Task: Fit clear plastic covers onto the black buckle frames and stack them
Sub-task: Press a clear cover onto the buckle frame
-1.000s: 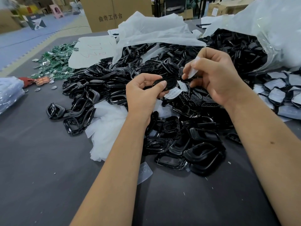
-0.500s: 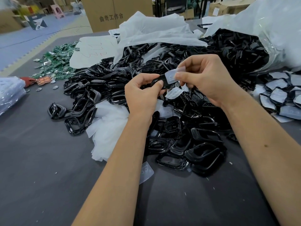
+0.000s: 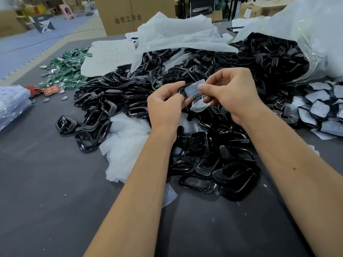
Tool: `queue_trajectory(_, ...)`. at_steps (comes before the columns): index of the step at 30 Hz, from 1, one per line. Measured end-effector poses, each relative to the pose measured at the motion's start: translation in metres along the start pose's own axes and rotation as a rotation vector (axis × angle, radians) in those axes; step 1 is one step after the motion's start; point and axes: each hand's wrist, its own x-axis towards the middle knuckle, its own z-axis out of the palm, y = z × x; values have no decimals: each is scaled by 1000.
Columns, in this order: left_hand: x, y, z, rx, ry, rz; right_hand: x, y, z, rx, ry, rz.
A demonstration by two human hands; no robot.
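Above the big buckle pile [image 3: 185, 112], both hands busy with one cover

left hand [image 3: 165, 108] pinches a black frame [image 3: 182, 89], mostly hidden; right hand [image 3: 230, 93] grips the clear cover [image 3: 194, 89] against it; finished ones [image 3: 323, 108] lie far right on the grey surface [image 3: 46, 182]

Black buckle frames [image 3: 232, 175], clear cover [image 3: 194, 89]

Hands meet above a buckle heap on the table

The left hand [image 3: 165, 106] and right hand [image 3: 230, 95] hold a plastic cover [image 3: 194, 89] between them over the heap of buckle frames [image 3: 130, 93]; a bag [image 3: 315, 43] of frames lies behind right, covered frames [image 3: 319, 108] far right, circuit boards [image 3: 68, 69] behind left, on the table [image 3: 46, 201]
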Motion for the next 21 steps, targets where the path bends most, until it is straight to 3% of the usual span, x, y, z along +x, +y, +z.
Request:
queue_trajectory(6, -2, 2, 2, -78, 6, -31, -1, -4, 5, 115, -7, 81)
queue_trajectory(21, 0, -1, 1, -22, 18, 28, -6, -1, 17, -95, 74, 54)
